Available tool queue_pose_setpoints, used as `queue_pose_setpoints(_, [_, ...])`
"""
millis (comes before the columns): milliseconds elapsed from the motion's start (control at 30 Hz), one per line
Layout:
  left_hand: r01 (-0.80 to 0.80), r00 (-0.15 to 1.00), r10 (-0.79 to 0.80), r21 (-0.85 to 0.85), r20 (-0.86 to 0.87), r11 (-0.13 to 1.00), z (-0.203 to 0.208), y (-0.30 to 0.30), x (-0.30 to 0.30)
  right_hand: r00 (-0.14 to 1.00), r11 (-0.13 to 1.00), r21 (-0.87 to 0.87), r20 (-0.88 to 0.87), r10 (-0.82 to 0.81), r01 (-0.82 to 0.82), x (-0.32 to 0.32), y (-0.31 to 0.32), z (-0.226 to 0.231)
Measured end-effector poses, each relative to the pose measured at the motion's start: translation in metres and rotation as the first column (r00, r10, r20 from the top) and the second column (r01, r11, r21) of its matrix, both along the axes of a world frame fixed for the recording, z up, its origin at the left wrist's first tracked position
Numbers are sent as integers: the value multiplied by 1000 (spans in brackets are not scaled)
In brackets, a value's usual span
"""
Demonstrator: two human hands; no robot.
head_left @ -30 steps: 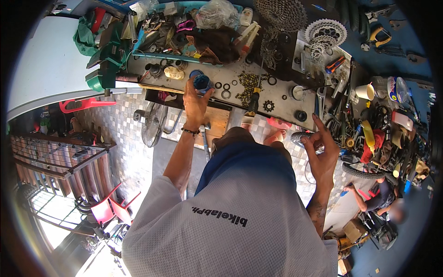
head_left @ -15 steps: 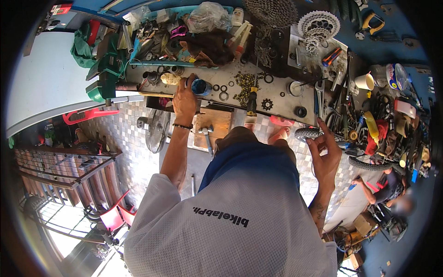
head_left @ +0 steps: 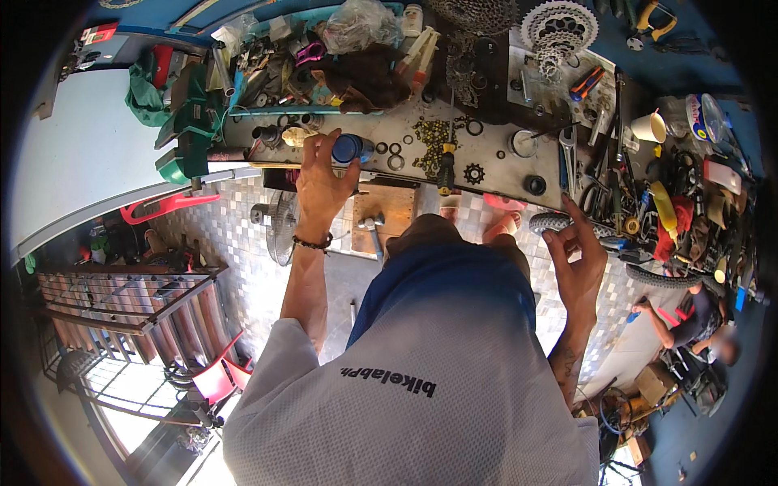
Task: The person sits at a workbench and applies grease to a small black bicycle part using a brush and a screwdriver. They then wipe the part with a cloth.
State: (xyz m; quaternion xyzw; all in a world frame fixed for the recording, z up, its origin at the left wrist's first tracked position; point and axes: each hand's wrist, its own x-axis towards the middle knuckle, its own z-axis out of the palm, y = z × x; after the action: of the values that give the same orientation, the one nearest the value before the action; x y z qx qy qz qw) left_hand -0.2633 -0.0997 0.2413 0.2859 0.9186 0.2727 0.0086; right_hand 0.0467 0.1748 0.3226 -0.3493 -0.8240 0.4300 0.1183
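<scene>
My left hand [head_left: 322,185] is closed around a small blue round container [head_left: 348,148] at the front edge of the workbench [head_left: 267,150]. Its thumb and fingers grip the rim, and the top looks smooth and evenly blue. A cream-coloured lump [head_left: 297,136] lies just left of those fingers. Off the bench's front right edge hovers my right hand [head_left: 579,263], fingers apart and partly bent, with nothing visible in it. Right of the container are several metal rings [head_left: 395,162], many small yellowish pieces [head_left: 428,142], a yellow-and-black screwdriver [head_left: 446,172] and a small black toothed wheel [head_left: 474,172].
A teal tray [head_left: 284,110] of parts and rags stands behind. Bicycle cassettes [head_left: 559,32] lie at the back right. A green vise [head_left: 180,134] is at the left; wrenches [head_left: 568,150] and a white cup [head_left: 648,127] are right. Another person [head_left: 689,328] is low at the far right.
My left hand has shifted onto the container's rim, and the top, mottled blue before, now looks smooth. My right hand stays raised, almost unchanged. The whole view has shifted slightly.
</scene>
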Motion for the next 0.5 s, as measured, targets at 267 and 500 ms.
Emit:
queue_pose_setpoints(267, [51,998,-53,-54,-30,997,-4,5,-4,1000,1000,22,15,-19,19,5,6,0])
queue_pose_setpoints(500, [42,998,-45,-71,-34,997,12,11,-20,1000,1000,-14,-18,4,-4,-2,7,-3])
